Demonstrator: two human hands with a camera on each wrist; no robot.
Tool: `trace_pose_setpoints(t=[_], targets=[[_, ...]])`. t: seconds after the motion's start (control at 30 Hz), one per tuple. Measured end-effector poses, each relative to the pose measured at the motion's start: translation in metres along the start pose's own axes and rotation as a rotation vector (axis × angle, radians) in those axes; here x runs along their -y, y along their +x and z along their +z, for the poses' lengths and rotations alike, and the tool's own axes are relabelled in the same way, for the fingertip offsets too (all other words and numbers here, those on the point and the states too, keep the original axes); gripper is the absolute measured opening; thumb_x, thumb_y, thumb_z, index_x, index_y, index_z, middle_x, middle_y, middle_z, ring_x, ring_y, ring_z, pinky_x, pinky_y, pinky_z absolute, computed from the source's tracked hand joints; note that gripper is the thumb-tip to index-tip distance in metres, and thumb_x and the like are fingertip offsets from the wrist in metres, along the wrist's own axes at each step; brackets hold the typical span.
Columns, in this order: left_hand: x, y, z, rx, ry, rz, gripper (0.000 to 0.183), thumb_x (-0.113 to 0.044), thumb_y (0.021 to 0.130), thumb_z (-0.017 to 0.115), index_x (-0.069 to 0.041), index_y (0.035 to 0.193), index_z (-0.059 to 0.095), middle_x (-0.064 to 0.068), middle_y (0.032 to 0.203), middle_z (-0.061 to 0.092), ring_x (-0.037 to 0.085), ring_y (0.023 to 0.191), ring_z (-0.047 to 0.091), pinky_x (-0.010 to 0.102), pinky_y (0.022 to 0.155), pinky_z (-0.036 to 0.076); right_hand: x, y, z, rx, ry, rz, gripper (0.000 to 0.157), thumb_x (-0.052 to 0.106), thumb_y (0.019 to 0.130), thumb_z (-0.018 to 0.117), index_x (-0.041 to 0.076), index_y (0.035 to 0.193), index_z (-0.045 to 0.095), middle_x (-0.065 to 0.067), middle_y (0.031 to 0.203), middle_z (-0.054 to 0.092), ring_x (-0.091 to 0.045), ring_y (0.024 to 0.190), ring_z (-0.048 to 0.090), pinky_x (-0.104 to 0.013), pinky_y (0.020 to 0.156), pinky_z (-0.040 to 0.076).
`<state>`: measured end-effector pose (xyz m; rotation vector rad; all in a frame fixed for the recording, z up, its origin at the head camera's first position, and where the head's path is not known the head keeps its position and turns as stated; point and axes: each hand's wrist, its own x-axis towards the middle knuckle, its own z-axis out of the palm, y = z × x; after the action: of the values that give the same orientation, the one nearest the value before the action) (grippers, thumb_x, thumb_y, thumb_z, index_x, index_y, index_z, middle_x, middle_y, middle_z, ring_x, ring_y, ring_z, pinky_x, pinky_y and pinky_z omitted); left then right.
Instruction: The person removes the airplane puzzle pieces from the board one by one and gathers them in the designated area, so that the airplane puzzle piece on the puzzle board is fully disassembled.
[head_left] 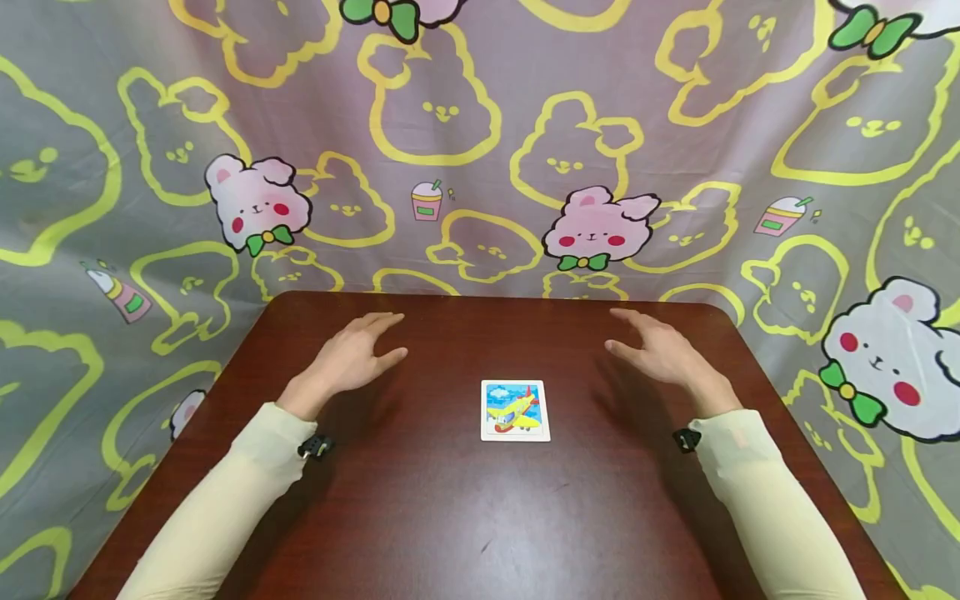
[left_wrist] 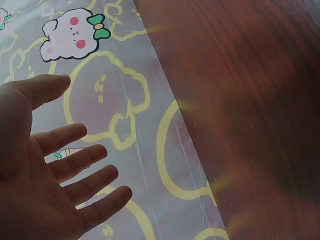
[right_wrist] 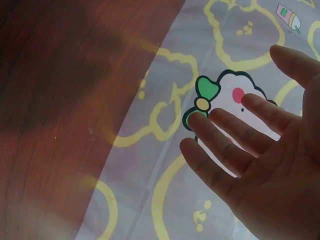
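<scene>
A small square picture puzzle [head_left: 514, 411] with a white border lies flat near the middle of the table; it shows a yellow and red airplane on a blue sky. To its left, my left hand [head_left: 348, 360] is held over the table with thumb and fingers spread, holding nothing. My right hand [head_left: 660, 354] mirrors it on the other side, also apart from the puzzle. Both wrist views show the palm and extended fingers of the left hand [left_wrist: 55, 165] and the right hand [right_wrist: 265, 155], with nothing in them.
The dark red-brown wooden table [head_left: 465, 517] has rounded far corners. A grey curtain [head_left: 480, 108] printed with yellow outlines and bunny faces hangs behind it and along both sides. Black straps with small devices [head_left: 315, 447] sit at both wrists below light sleeves.
</scene>
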<state>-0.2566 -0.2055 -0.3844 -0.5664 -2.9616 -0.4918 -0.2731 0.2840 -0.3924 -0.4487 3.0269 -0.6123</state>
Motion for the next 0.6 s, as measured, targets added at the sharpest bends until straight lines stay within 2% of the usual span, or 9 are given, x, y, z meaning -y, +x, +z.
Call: trace_pose_setpoints(t=[0.3,0.43,0.6], targets=[[-0.003,-0.001,0.005,-0.011,-0.054,0.017,0.062,-0.040,0.094,0.065,-0.013,0.147,0.049,0.015,0.149,0.050,0.037,0.137,0.048,0.060,0.104,0.045,0.002,0.002,0.007,0.005,0.044,-0.018,0.067,0.048,0.097,0.058,0.012,0.151,0.041,-0.018,0.153,0.045,-0.040,0.137,0.046,-0.061,0.112,0.036],[-0.006,-0.003,0.008,-0.014,-0.076,0.022,0.060,-0.040,0.094,0.065,-0.013,0.146,0.051,0.014,0.148,0.051,0.036,0.136,0.049,0.059,0.105,0.044,0.004,0.003,0.010,0.007,0.063,-0.016,0.066,0.047,0.097,0.058,0.011,0.150,0.042,-0.017,0.149,0.050,-0.038,0.130,0.054,-0.060,0.107,0.042],[-0.011,-0.006,0.009,-0.009,-0.113,0.040,0.059,-0.039,0.094,0.066,-0.013,0.145,0.052,0.012,0.147,0.053,0.035,0.136,0.050,0.057,0.108,0.043,0.006,0.004,0.014,-0.010,0.093,-0.027,0.061,0.045,0.097,0.060,0.011,0.147,0.046,-0.015,0.136,0.062,-0.032,0.117,0.063,-0.055,0.097,0.050]])
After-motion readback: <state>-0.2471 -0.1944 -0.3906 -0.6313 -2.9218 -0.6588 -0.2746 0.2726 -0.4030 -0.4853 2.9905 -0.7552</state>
